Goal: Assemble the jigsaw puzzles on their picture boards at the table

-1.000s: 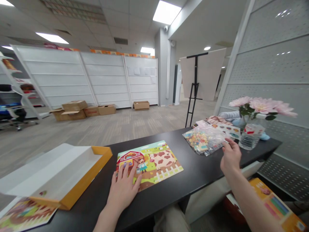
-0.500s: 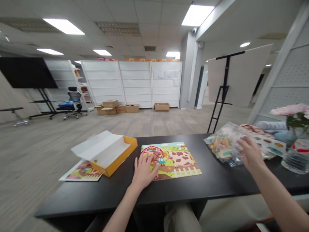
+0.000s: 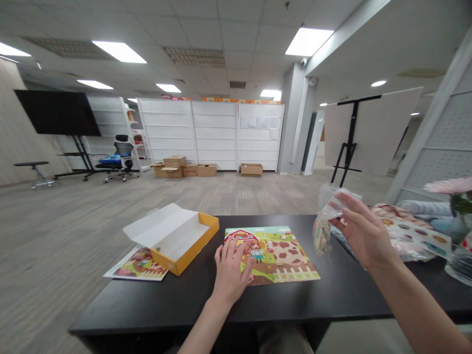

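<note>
A farm picture board with a red barn, a cow and a white fence lies flat on the black table. My left hand rests on its left part, fingers spread. To the right, my right hand pinches the top of a clear plastic bag, which hangs upright beside the board. Small pieces are bunched at the bag's bottom, too blurred to make out. An open yellow box with a white lid stands left of the board, partly over a printed farm picture sheet.
Right of my right hand lie more plastic packaging, a sheet with coloured ovals and rolled cloths. A glass vase with pink flowers stands at the far right. Cardboard boxes sit on the floor by white shelving.
My right hand has lifted the plastic bag off the pile and brought it left, so it now hangs upright. My left hand stays on the board. The view has shifted slightly.
</note>
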Tool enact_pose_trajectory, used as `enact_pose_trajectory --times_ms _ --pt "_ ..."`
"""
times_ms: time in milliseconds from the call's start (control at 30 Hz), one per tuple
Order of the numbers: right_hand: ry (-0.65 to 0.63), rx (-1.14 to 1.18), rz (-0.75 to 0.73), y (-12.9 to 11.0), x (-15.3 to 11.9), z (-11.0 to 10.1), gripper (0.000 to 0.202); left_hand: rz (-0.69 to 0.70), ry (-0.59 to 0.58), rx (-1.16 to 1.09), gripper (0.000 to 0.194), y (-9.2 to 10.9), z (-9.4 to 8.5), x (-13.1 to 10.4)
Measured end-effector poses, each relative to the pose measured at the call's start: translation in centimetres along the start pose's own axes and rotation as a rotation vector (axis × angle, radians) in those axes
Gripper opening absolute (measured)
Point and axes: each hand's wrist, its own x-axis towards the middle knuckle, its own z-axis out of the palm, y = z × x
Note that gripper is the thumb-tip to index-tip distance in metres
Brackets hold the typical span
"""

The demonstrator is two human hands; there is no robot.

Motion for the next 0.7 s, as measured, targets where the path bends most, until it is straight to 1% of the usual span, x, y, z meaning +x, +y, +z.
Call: enact_pose_trajectory --times_ms 67,133,200,233,300,333,367,400,433,467,533,600,633,667,700 --pt "-0.083 0.01 0.005 -0.9 -1.0 2.3 0.038 -0.006 0.023 -0.168 0.043 0.1 -0.4 -0.1" --pt "-0.141 0.014 -0.02 -1.3 -2.2 4.7 0.041 -0.027 0.012 -0.381 0.043 0.6 -0.8 -0.1" --pt "-0.196 0.026 -0.053 -1.1 -3.6 7.2 0.043 -0.104 -0.074 -0.653 0.046 1.6 -1.0 0.1" --pt "-0.225 0.041 -0.061 -0.9 -4.4 8.5 0.044 -0.184 -0.149 -0.824 0.052 2.3 -1.2 0.2" --pt "-0.274 0.096 -0.056 -0.3 -5.9 10.7 0.043 -0.417 -0.32 -1.279 0.07 3.8 -1.8 0.7" --pt "-0.304 0.128 -0.038 0.0 -6.6 11.6 0.043 -0.521 -0.384 -1.529 0.08 4.4 -2.2 1.1" --pt "-0.328 0.162 -0.018 0.4 -7.3 12.4 0.043 -0.584 -0.418 -1.761 0.084 4.9 -2.6 1.5" --pt "-0.352 0.19 0.009 0.8 -8.0 13.0 0.044 -0.63 -0.383 -1.942 0.082 5.1 -3.1 1.8" --pt "-0.374 0.213 0.032 1.2 -8.6 13.4 0.045 -0.673 -0.32 -2.056 0.075 5.2 -3.6 2.2" --pt "-0.392 0.228 0.052 1.6 -9.1 13.7 0.045 -0.718 -0.259 -2.112 0.067 5.1 -4.0 2.6" --pt "-0.433 0.224 0.082 2.4 -9.9 13.5 0.048 -0.794 -0.13 -2.114 0.054 4.3 -4.4 3.2" --pt "-0.453 0.16 0.088 3.2 -10.0 12.5 0.048 -0.827 0.028 -2.052 0.053 3.2 -4.4 3.7" --pt "-0.429 0.109 0.073 3.6 -9.7 11.8 0.046 -0.827 0.11 -2.014 0.057 2.6 -4.3 3.8" --pt "-0.367 0.061 0.034 3.9 -9.2 10.9 0.042 -0.822 0.176 -1.973 0.061 2.1 -4.3 4.0" --pt "-0.261 0.025 -0.023 4.2 -8.4 10.1 0.035 -0.811 0.214 -1.931 0.065 1.6 -4.3 4.1"
